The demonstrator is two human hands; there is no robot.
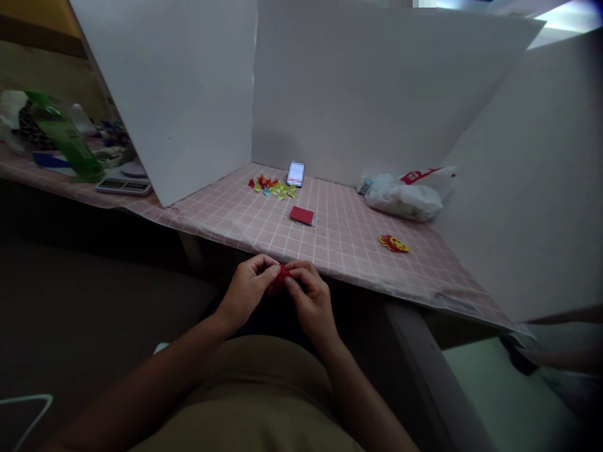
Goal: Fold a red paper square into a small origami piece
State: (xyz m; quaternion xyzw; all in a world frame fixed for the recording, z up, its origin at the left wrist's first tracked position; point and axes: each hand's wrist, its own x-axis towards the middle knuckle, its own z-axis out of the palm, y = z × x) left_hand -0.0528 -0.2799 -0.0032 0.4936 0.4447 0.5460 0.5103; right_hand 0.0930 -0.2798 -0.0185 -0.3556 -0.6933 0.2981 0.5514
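A small folded piece of red paper is pinched between my two hands, just in front of the table's near edge. My left hand grips its left side with thumb and fingertips. From the right, my right hand holds it the same way. Fingers cover much of the paper, so its full shape is hidden. On the table beyond lies a stack of red paper squares. Farther back, several small folded paper figures in red, orange, yellow-green and blue stand in a group.
A phone leans upright at the back. At the right are a white plastic bag and a red and yellow item. White panels enclose the table. Outside them, left, stand a green bottle and a scale.
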